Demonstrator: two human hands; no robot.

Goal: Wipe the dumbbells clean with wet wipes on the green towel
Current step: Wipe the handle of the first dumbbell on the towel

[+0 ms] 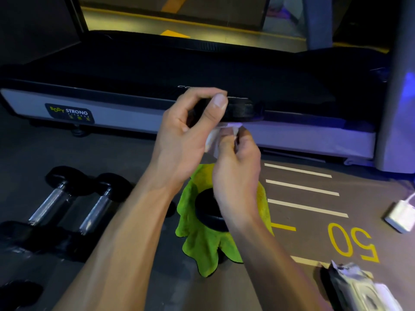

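A black dumbbell stands on end on the green towel [202, 250]. Its lower head [207, 212] rests on the cloth and its upper head [241, 110] is raised in front of me. My left hand [186, 131] grips the upper head from the left, thumb across its near face. My right hand [237, 169] pinches a white wet wipe [213, 138] and presses it against the underside of the upper head. The handle is hidden behind my hands.
Two more black dumbbells with chrome handles [54, 198] [96, 207] lie on the floor at left. A wet wipe pack [359, 286] lies at lower right, a white charger [399, 216] at right. A treadmill base [101, 108] runs across behind.
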